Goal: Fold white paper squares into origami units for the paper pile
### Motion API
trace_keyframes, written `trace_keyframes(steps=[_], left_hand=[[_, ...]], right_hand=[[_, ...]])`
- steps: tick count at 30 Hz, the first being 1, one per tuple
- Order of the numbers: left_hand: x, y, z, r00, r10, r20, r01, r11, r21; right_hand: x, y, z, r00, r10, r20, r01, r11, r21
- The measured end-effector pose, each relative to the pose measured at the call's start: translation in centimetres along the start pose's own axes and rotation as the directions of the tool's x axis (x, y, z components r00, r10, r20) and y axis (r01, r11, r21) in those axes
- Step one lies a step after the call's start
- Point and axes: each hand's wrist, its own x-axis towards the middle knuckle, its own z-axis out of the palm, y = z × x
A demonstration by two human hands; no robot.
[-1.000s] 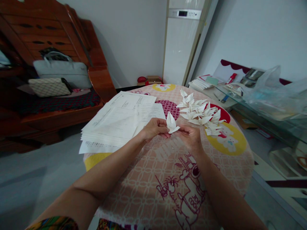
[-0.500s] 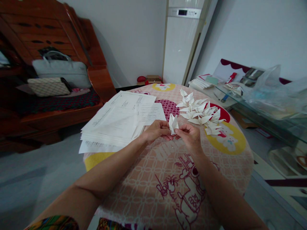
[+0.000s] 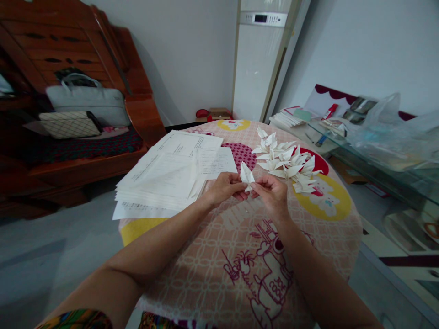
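Note:
Between my two hands a small folded white paper stands with its pointed end up. My left hand pinches its lower left side between thumb and fingers. On the lower right side, the thumb and fingers of my right hand grip the same paper. Several folded white paper birds lie in a cluster on the table's right part, beyond my right hand. To the left lies a stack of printed sheets, with a smaller sheet at its right side.
A patterned cloth covers the round table. Right of it, a glass shelf bears plastic bags and papers. At the left, a wooden bench holds a grey bag and a checked pouch.
The folded paper's two upper points, apart before, now show as one broad point. Both hands keep hold of it and have barely moved.

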Motion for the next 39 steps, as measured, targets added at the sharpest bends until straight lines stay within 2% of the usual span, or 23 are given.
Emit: trace_keyframes(steps=[4, 6, 10, 13, 18, 26, 35, 39], left_hand=[[0.0, 0.1, -0.1, 1.0, -0.006, -0.013, 0.006, 1.0, -0.012], [0.0, 0.1, -0.2, 1.0, -0.007, -0.007, 0.007, 1.0, -0.017], [0.0, 0.2, -0.4, 1.0, -0.016, 0.02, 0.017, 0.999, -0.042], [0.0, 0.3, -0.5, 0.999, -0.023, 0.024, 0.024, 0.999, -0.049], [-0.1, 0.2, -0.5, 0.999, -0.025, 0.025, 0.026, 0.999, -0.034], [0.1, 0.1, -0.7, 0.997, 0.043, 0.057, -0.041, 0.999, -0.029], [-0.3, 0.2, -0.1, 0.999, 0.053, -0.003, -0.053, 0.999, 0.004], [-0.3, 0.2, -0.1, 0.997, 0.079, -0.015, -0.079, 0.997, 0.026]], right_hand=[[0.1, -0.2, 0.1, 0.998, 0.068, 0.013, -0.069, 0.992, 0.105], [0.2, -0.4, 0.0, 0.99, 0.139, 0.038, -0.143, 0.983, 0.115], [0.2, -0.8, -0.5, 0.948, 0.293, 0.129, -0.308, 0.944, 0.122], [0.2, -1.1, -0.9, 0.921, 0.337, 0.195, -0.36, 0.928, 0.099], [0.2, -1.0, -1.0, 0.919, 0.302, 0.255, -0.334, 0.938, 0.094], [0.1, -0.6, -0.6, 0.954, 0.231, 0.191, -0.256, 0.959, 0.123], [-0.2, -1.0, -0.1, 0.969, 0.168, 0.181, -0.192, 0.974, 0.124], [-0.4, -1.3, 0.0, 0.96, 0.181, 0.212, -0.213, 0.967, 0.141]])
